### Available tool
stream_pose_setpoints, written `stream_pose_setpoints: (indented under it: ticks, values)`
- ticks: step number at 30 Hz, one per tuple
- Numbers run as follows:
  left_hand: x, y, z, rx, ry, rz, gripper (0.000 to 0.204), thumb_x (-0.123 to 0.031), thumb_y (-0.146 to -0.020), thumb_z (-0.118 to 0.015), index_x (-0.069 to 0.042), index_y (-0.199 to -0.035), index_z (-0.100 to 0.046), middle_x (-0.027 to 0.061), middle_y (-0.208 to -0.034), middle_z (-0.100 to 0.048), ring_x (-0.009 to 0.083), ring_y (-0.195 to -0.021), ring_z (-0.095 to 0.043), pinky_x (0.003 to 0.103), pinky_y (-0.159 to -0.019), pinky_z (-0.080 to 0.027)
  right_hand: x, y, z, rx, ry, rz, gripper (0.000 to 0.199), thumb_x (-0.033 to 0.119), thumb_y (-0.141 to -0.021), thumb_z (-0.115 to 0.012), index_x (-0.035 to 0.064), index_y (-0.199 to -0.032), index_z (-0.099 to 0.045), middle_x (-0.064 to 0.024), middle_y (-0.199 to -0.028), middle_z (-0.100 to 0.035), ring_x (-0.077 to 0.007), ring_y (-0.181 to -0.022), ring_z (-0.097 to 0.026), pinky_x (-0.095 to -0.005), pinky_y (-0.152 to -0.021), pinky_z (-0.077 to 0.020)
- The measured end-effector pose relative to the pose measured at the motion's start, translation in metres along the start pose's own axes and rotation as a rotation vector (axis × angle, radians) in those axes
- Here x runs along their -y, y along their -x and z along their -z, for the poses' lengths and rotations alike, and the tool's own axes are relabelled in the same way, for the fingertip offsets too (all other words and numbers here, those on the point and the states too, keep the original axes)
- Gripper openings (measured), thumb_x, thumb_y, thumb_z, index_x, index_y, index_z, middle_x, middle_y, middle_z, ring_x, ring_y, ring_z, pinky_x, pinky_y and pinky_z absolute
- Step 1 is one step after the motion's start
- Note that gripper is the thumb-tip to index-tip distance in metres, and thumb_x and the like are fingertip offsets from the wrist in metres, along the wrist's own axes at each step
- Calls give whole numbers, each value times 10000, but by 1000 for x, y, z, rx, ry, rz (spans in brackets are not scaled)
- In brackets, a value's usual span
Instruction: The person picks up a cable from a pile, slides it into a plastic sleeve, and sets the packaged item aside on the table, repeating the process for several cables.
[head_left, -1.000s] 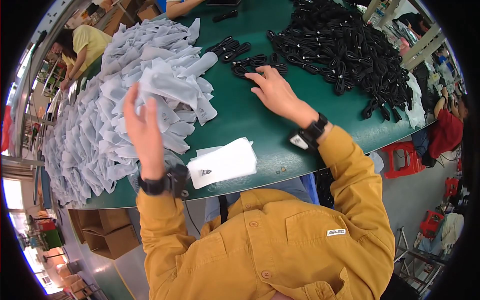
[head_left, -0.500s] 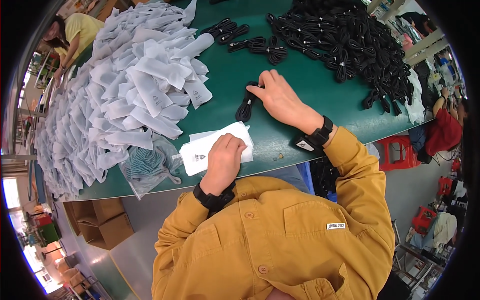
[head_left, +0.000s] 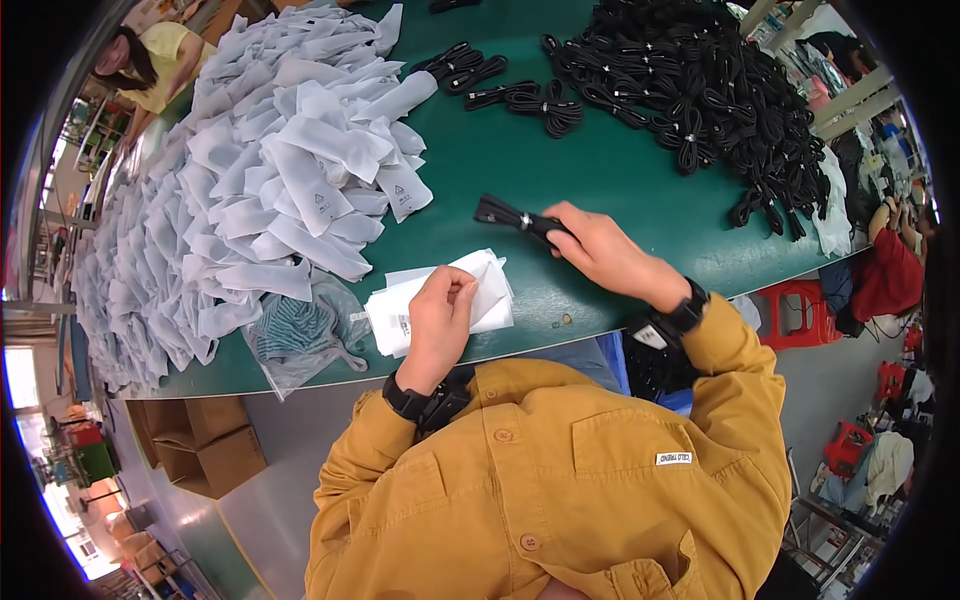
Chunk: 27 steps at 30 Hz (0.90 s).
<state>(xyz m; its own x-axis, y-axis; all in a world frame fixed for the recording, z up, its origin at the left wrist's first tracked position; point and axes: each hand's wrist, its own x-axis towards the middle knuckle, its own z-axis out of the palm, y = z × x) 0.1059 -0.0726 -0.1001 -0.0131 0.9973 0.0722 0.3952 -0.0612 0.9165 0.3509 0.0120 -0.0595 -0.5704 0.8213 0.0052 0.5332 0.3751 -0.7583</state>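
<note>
My right hand [head_left: 600, 250] grips a coiled black cable [head_left: 512, 217] just above the green table [head_left: 600, 165]. My left hand [head_left: 440, 315] rests on a small stack of flat white pouches [head_left: 490, 290] at the table's near edge, fingers pinching the top pouch. Both wrists wear black watches. The two hands are about a hand's width apart.
A big heap of white pouches [head_left: 260, 190] covers the table's left half. A large pile of black coiled cables [head_left: 690, 90] lies at the far right, with a few loose coils [head_left: 520, 95] in the middle. A clear bag [head_left: 300, 335] sits near the edge. Another person [head_left: 150, 60] works far left.
My right hand has picked up a black cable and drawn it toward me. My left hand came down from the white heap onto the small pouch stack.
</note>
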Motion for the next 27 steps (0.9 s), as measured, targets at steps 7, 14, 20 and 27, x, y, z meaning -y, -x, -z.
stream_pose_setpoints:
  ticks: [7, 14, 20, 27]
  values:
    - [-9, -6, 2, -28, 58, -85, 30, 9, -911, -615, 15, -934, -597, 82, -928, -650, 150, -809, -600, 268, -756, -492, 16, 36, -3, 0, 171, 235, 282, 95, -955, -555, 33, -1230, -552, -134, -926, -665, -288, -815, -655, -364, -722, -507]
    - [-21, -8, 3, 24, -165, -531, 99, 52, -840, -641, 6, -906, -583, 114, -942, -632, 265, -877, -595, 338, -779, -487, 27, 29, 4, 364, -306, -236, 287, 102, -935, -595, 60, -1219, -603, -107, -911, -651, -238, -769, -636, -338, -689, -513]
    - [-30, -13, 7, -49, -233, -517, 122, 63, -828, -646, -2, -904, -577, 121, -971, -625, 279, -938, -581, 348, -791, -476, 20, 26, -18, -68, 173, 427, 337, 10, -875, -671, 55, -1206, -625, -100, -977, -617, -170, -744, -602, -297, -656, -514]
    - [-39, -16, 12, 49, 216, -184, 59, 33, -898, -605, -2, -934, -575, 104, -1059, -611, 207, -994, -578, 329, -870, -466, 37, 13, -27, -343, -154, 383, 302, -43, -834, -686, 20, -1125, -639, -114, -1070, -581, -198, -781, -610, -299, -673, -520]
